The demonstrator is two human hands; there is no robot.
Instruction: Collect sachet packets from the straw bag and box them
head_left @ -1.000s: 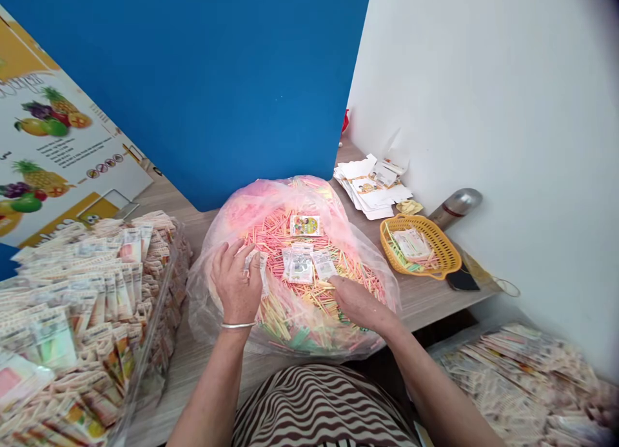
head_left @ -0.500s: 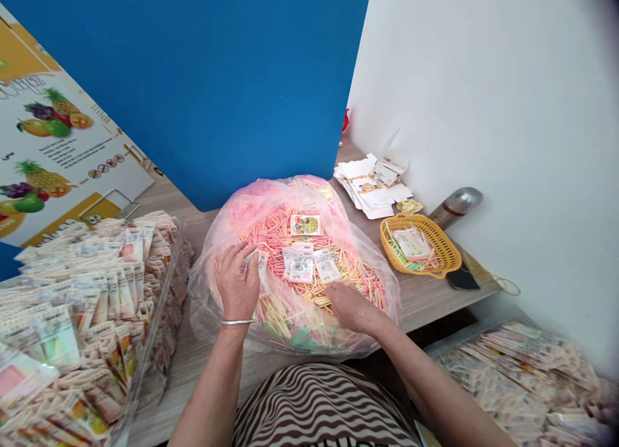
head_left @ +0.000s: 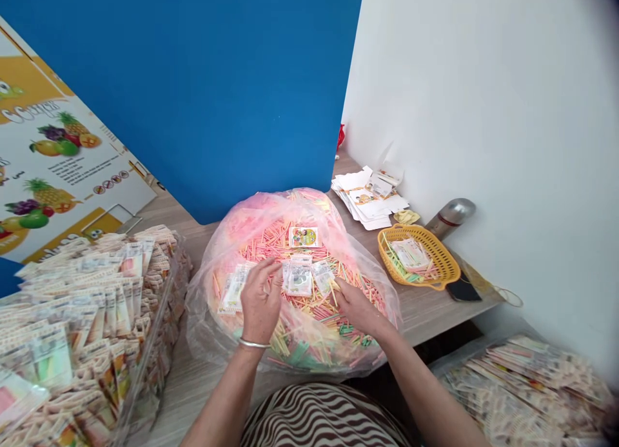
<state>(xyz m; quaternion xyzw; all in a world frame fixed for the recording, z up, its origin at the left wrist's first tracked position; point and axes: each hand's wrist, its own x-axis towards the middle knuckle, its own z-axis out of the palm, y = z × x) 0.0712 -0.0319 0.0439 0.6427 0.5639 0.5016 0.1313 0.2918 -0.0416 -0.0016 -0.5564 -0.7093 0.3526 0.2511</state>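
A clear plastic bag (head_left: 217, 240) full of thin pink, yellow and green sticks (head_left: 309, 324) lies on the table in front of me. Small printed packets (head_left: 300, 276) rest on top of the sticks. My left hand (head_left: 261, 302) is curled over the pile with a small packet (head_left: 232, 291) held at its thumb side. My right hand (head_left: 356, 308) lies on the sticks at the right, its fingertips pinched on a few sticks beside another packet (head_left: 323, 276).
A clear bin (head_left: 159, 318) heaped with filled packets stands at my left. More packets (head_left: 527, 382) are piled low at my right. A yellow basket (head_left: 438, 273), a metal flask (head_left: 449, 215), a black phone (head_left: 464, 291) and flat cartons (head_left: 370, 198) sit by the white wall.
My left hand has shifted right toward the middle packets, and the packet it holds now sticks out to its left. My right hand has moved up a little to the packets. The view dropped slightly.
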